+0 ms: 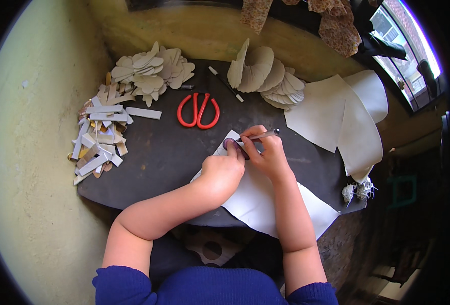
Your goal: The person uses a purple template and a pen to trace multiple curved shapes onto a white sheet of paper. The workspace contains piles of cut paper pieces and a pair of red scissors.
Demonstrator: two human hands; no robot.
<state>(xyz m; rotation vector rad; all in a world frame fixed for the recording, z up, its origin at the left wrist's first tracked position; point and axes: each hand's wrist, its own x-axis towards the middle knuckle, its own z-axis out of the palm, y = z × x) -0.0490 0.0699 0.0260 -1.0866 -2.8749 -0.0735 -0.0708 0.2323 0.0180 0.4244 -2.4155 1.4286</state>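
A pen is gripped in the fingers of my right hand, its lower end close to a small, dark purple rounded piece. My left hand presses that piece down with its fingertips, which partly cover it, so its full outline is hidden. Beneath both hands lies a white sheet, flat and leather-like. One of its corners hangs over the near edge of the dark table. Beyond my hands rest scissors with red handles, their blades not visible.
Pale rounded cutouts and fanned discs lie along the back. Strips are heaped at the left by the wall. A marker lies between the piles. Large pale sheets and shredded tufts occupy the right.
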